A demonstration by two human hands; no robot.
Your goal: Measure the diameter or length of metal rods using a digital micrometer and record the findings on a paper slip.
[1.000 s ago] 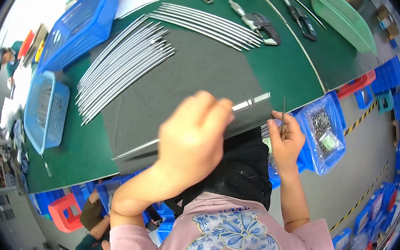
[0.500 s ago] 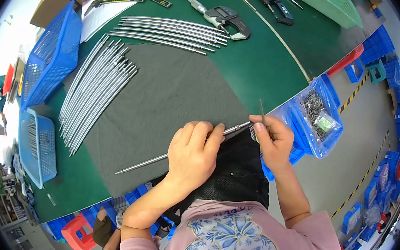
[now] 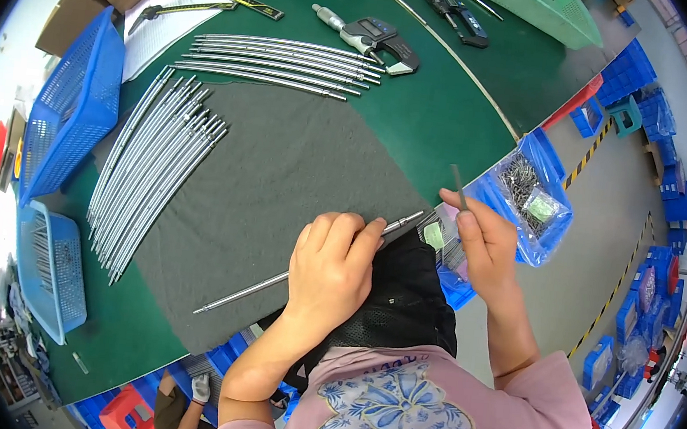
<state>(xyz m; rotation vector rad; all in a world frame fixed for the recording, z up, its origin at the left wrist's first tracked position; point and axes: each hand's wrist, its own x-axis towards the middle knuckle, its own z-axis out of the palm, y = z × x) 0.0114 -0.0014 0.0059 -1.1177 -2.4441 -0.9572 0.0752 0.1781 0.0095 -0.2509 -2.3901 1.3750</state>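
My left hand (image 3: 329,264) is wrapped around a long, slim metal shaft (image 3: 241,294), which lies slantwise at the near edge of the grey cloth (image 3: 283,159). The shaft's stepped upper end (image 3: 406,220) sticks out past my fingers toward the right. Pinched between the thumb and fingers of my right hand (image 3: 486,241) is a thin, flat grey strip (image 3: 459,186), pointing up and apart from the shaft. Many similar metal shafts (image 3: 153,171) lie side by side on the left of the cloth. Another row of shafts (image 3: 279,64) lies along its far side.
A digital micrometer (image 3: 369,35) and calipers (image 3: 214,8) lie at the back of the green table. Blue baskets (image 3: 77,106) stand along the left. On the right, a lined blue bin (image 3: 553,226) holds small metal parts. A co-worker's gloved hand (image 3: 201,389) shows below the table edge.
My right hand has drawn the grey strip away from the shaft's end, toward the right. My left hand keeps its hold on the shaft. The whole view has shifted slightly.
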